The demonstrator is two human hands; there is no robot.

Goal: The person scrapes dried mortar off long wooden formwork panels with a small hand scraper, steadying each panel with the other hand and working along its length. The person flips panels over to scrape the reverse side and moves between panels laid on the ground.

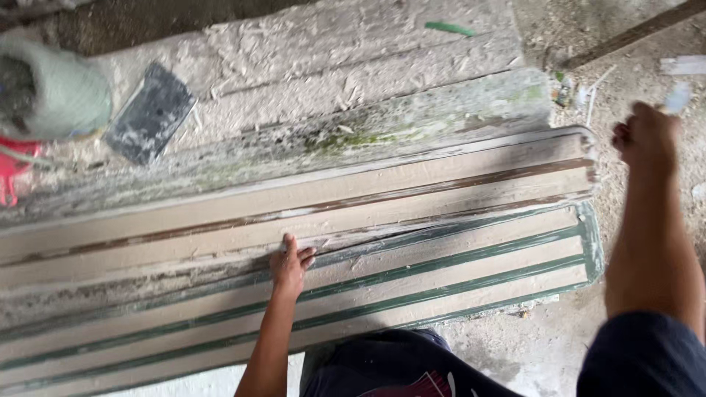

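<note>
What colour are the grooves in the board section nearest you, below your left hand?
Green, between pale beige filled strips, on the grooved board below the left hand; head view shows it best.

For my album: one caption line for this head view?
Left hand rests flat on grooved wooden boards; right hand is raised beyond their end.
</note>
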